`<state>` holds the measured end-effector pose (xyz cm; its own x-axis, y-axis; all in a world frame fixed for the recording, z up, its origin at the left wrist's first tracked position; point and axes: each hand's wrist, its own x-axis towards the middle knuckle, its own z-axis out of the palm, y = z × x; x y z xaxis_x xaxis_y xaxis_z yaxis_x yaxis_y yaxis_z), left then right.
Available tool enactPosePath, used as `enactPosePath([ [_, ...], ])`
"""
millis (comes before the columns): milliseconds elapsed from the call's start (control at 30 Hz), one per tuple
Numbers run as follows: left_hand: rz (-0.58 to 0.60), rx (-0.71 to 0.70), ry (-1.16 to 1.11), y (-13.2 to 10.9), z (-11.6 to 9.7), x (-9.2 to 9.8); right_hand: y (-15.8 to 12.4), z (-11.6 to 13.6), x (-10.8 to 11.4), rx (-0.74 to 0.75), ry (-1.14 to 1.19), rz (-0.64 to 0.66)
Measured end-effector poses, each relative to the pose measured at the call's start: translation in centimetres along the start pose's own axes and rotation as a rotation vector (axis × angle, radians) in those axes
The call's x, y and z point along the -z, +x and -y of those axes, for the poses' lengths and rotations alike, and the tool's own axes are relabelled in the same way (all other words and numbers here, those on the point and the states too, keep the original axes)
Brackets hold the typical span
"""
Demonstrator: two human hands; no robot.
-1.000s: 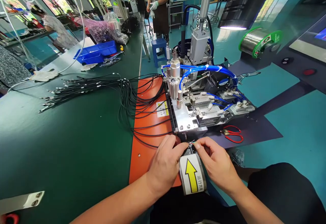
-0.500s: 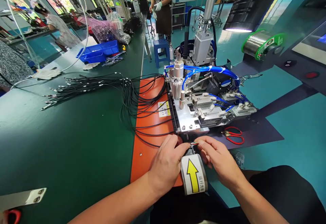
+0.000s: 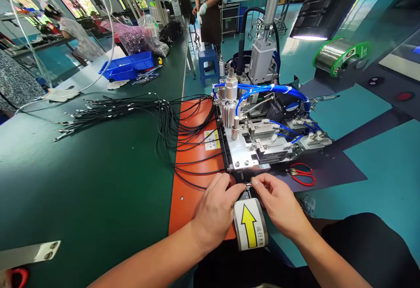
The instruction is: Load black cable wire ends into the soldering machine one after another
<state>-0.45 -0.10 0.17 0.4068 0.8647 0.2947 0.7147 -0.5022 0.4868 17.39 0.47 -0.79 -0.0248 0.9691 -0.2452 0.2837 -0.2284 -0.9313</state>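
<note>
My left hand (image 3: 216, 205) is closed at the front of the machine (image 3: 249, 135), its thumb and finger pinched at the start of some thin coloured wires (image 3: 249, 185). A black cable (image 3: 190, 184) runs across the orange plate and passes under this hand. Opposite it, my right hand (image 3: 278, 202) pinches the same thin wires between thumb and forefinger. The fingertips of both hands nearly meet, and the wire ends are mostly hidden. Just below them sits a rounded cover (image 3: 251, 224) with a yellow arrow label.
Many black cables (image 3: 108, 109) lie bundled on the green table (image 3: 98, 183) and over the orange plate (image 3: 183, 209). Red-handled cutters (image 3: 302, 174) rest right of the machine. A solder spool (image 3: 341, 56), blue bin (image 3: 127, 66) and blue stool (image 3: 208, 65) stand farther off. A gloved person (image 3: 208, 12) is behind.
My right hand has shifted slightly left, bringing its fingertips closer to my left thumb, and its fingers are more curled. The left hand stays put. The person behind has moved their gloved hand.
</note>
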Motion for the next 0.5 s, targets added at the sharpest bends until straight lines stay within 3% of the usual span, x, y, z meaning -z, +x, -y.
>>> enactPosePath([
  [233,0.07,-0.055,0.076,-0.1,-0.1,0.8,-0.1,-0.8,-0.6,0.1,-0.169,-0.069],
  [500,0.161,-0.028,0.215,0.0,0.0,2.0,-0.1,-0.9,-0.9,0.087,-0.207,-0.083],
])
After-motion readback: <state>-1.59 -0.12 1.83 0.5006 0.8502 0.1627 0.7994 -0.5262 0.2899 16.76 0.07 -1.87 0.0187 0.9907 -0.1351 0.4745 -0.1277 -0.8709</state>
